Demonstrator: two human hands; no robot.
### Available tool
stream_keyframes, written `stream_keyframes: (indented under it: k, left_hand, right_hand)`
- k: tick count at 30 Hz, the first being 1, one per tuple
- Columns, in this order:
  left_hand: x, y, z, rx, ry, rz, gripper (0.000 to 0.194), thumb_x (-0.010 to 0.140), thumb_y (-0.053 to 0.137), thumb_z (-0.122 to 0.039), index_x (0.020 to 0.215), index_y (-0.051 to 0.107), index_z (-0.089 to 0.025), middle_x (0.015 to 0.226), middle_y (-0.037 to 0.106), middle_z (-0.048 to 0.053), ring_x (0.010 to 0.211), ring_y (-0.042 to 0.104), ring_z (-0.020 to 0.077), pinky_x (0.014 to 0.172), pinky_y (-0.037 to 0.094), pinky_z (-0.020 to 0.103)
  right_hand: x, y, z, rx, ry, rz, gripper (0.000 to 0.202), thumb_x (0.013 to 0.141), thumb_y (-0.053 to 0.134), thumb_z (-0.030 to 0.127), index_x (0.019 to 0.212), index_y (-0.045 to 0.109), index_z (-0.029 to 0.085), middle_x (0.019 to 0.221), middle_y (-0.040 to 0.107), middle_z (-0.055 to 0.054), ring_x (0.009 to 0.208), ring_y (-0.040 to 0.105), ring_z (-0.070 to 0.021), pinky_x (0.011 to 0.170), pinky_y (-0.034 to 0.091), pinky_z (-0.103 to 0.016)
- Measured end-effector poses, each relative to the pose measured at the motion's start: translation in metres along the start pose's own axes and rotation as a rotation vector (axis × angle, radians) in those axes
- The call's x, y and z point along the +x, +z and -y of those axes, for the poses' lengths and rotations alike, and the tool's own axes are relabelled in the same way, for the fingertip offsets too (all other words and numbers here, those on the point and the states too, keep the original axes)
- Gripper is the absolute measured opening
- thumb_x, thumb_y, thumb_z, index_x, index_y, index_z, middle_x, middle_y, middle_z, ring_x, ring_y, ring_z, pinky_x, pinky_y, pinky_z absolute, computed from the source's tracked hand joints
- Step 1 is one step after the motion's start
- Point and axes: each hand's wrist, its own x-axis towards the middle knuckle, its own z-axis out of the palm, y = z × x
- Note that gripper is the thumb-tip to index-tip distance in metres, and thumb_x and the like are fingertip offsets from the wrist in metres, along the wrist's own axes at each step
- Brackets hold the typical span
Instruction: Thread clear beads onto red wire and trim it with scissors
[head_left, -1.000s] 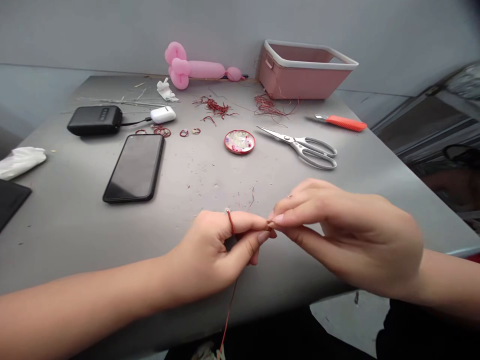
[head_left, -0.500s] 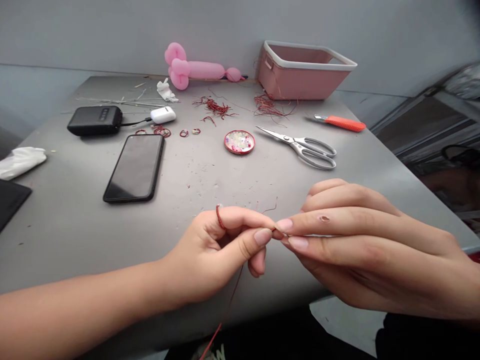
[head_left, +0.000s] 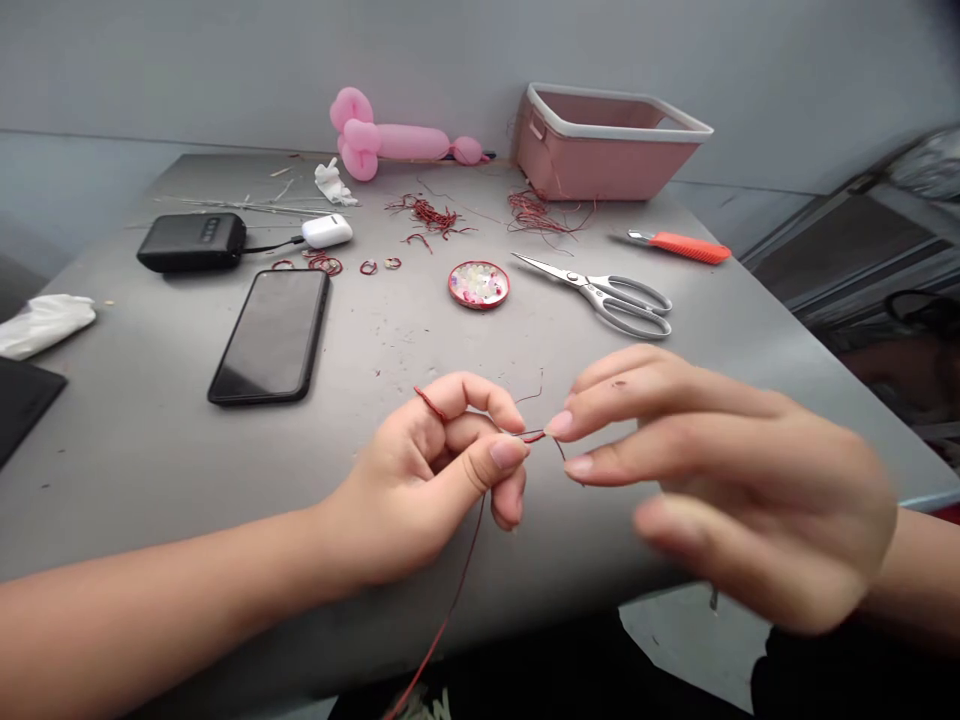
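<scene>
My left hand [head_left: 442, 480] pinches a thin dark red cord between thumb and fingers. One strand of the red cord [head_left: 459, 590] hangs from it down past the table's front edge, and short ends stick out toward the right. A red ring [head_left: 430, 402] circles the base of my left index finger. My right hand [head_left: 750, 460] has its fingers spread, with two fingertips by the cord's short ends; the thumb is apart and blurred. Beyond both hands lies a small round dish [head_left: 478, 286] of pale and pink beads.
Scissors [head_left: 592, 290] and an orange cutter [head_left: 688, 247] lie at the right. A phone [head_left: 271, 335], black box [head_left: 192, 242] and white case [head_left: 327, 231] are at left. Red cord pieces [head_left: 431, 215], a pink balloon [head_left: 409, 141] and pink bin [head_left: 600, 160] stand behind.
My right hand's fingers have opened and its thumb has swung down, away from the cord. My left hand has shifted slightly left, and more cord shows between the hands.
</scene>
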Motion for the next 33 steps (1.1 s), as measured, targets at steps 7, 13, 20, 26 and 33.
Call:
stream_keyframes:
  k: [7,13,20,26,33]
  left_hand:
    - [-0.001,-0.001,-0.001,0.105,-0.005,0.050,0.017,0.091,0.062,-0.031,0.088,0.052,-0.019,0.060,0.060,-0.004,0.058,0.056,0.0090,0.062,0.046,0.021]
    - [0.000,-0.001,0.000,0.047,-0.051,0.082,0.023,0.090,0.064,-0.038,0.087,0.052,-0.018,0.059,0.062,-0.003,0.058,0.058,0.0103,0.065,0.048,0.024]
    - [0.002,0.001,0.002,-0.084,-0.118,0.158,0.026,0.089,0.065,-0.040,0.086,0.051,-0.018,0.057,0.061,-0.005,0.053,0.056,0.0089,0.062,0.046,0.024]
    - [0.002,0.002,0.003,-0.067,-0.149,0.131,0.028,0.088,0.065,-0.042,0.086,0.050,-0.019,0.056,0.062,-0.005,0.055,0.057,0.0098,0.070,0.048,0.028]
    - [0.005,0.002,0.006,-0.090,-0.177,0.113,0.032,0.086,0.069,-0.042,0.081,0.047,-0.019,0.056,0.062,-0.005,0.051,0.057,0.0084,0.059,0.047,0.024]
  right_hand:
    - [0.012,-0.004,-0.009,0.432,0.354,0.138,0.009,0.081,0.073,0.015,0.089,0.070,0.019,0.084,0.070,-0.003,0.083,0.067,-0.0149,0.070,0.058,-0.026]
    - [0.013,-0.006,-0.012,0.498,0.390,0.264,0.009,0.084,0.069,0.014,0.092,0.071,0.018,0.090,0.071,-0.004,0.084,0.069,-0.0128,0.073,0.057,-0.025]
    - [0.009,-0.003,-0.011,0.427,0.355,0.248,0.005,0.084,0.067,0.011,0.085,0.067,0.016,0.078,0.068,-0.003,0.075,0.065,-0.0129,0.066,0.056,-0.027]
    - [0.004,0.001,-0.009,0.190,0.178,0.174,0.008,0.086,0.064,0.013,0.086,0.065,0.021,0.073,0.070,0.000,0.069,0.065,-0.0118,0.059,0.052,-0.025]
    - [-0.001,0.009,-0.003,-0.125,0.134,0.101,0.013,0.086,0.061,0.011,0.080,0.057,0.022,0.068,0.064,0.000,0.063,0.060,-0.0122,0.057,0.049,-0.026]
